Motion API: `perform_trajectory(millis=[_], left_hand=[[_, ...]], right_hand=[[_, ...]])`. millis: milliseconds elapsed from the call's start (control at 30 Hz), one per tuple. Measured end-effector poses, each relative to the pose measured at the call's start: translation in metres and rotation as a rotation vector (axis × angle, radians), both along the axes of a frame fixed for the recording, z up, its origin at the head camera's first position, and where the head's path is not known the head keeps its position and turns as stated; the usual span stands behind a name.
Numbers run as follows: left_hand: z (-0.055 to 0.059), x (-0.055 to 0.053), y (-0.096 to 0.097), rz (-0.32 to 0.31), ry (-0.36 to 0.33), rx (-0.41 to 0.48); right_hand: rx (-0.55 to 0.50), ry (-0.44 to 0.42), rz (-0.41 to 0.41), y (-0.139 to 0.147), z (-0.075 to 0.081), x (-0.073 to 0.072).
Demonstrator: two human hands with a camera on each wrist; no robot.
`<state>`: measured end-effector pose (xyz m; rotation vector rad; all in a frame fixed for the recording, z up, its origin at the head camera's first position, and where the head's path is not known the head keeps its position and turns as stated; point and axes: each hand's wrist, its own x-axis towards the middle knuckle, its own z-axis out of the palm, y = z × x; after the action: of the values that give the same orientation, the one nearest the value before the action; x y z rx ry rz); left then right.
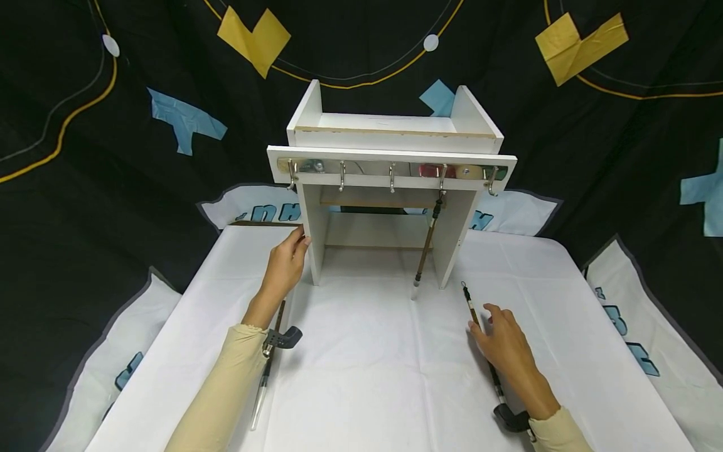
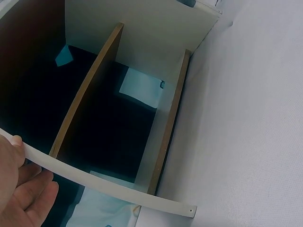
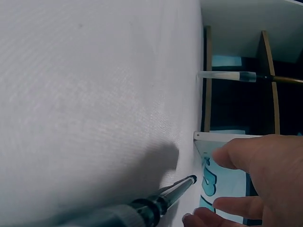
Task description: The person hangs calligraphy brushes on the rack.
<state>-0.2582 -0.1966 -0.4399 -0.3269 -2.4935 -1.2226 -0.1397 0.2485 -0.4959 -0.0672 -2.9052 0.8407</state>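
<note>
A white hook rack (image 1: 391, 166) stands on the table, with a row of metal hooks along its front rail. My left hand (image 1: 287, 263) pinches the front edge of its left side panel (image 2: 109, 187), thumb on one face and fingers on the other. From a hook toward the right hangs a brown-handled calligraphy brush (image 1: 427, 242) with a clear cap on its tip. Another brush (image 1: 471, 307) lies on the table by my right hand (image 1: 506, 344), whose fingers are loosely spread and hold nothing. A third brush (image 1: 262, 389) lies partly under my left forearm.
The white-clothed table (image 1: 367, 389) extends in front of the rack. Small items sit behind the rail, among them a red one (image 1: 430, 171). A black curtain (image 1: 169, 207) with yellow tape (image 1: 254, 39) and blue tape (image 1: 186, 119) hangs behind.
</note>
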Motion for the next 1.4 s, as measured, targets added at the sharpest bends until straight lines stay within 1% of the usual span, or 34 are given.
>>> perform_trajectory(millis=[200, 433, 700, 800, 933, 1100, 1400], left_hand=[[0.001, 0.001, 0.000, 0.004, -0.011, -0.004], [0.002, 0.001, 0.000, -0.005, -0.002, -0.006], [0.000, 0.001, 0.000, -0.007, 0.000, 0.000], [0.000, 0.001, 0.000, -0.007, 0.004, -0.001], [0.000, 0.001, 0.000, -0.005, 0.001, -0.003], [-0.001, 0.002, 0.001, -0.004, -0.009, -0.004], [0.000, 0.002, 0.000, 0.002, 0.003, -0.007]], right_hand=[[0.011, -0.011, 0.011, 0.001, -0.004, 0.001], [0.019, -0.022, 0.017, 0.001, -0.007, 0.001], [0.013, -0.058, 0.023, 0.001, -0.010, 0.002], [0.008, -0.056, 0.028, 0.000, -0.011, 0.002], [-0.002, -0.066, 0.036, -0.001, -0.010, 0.002], [0.000, -0.107, 0.034, -0.003, -0.008, 0.001], [0.035, -0.125, 0.052, -0.007, -0.005, -0.002]])
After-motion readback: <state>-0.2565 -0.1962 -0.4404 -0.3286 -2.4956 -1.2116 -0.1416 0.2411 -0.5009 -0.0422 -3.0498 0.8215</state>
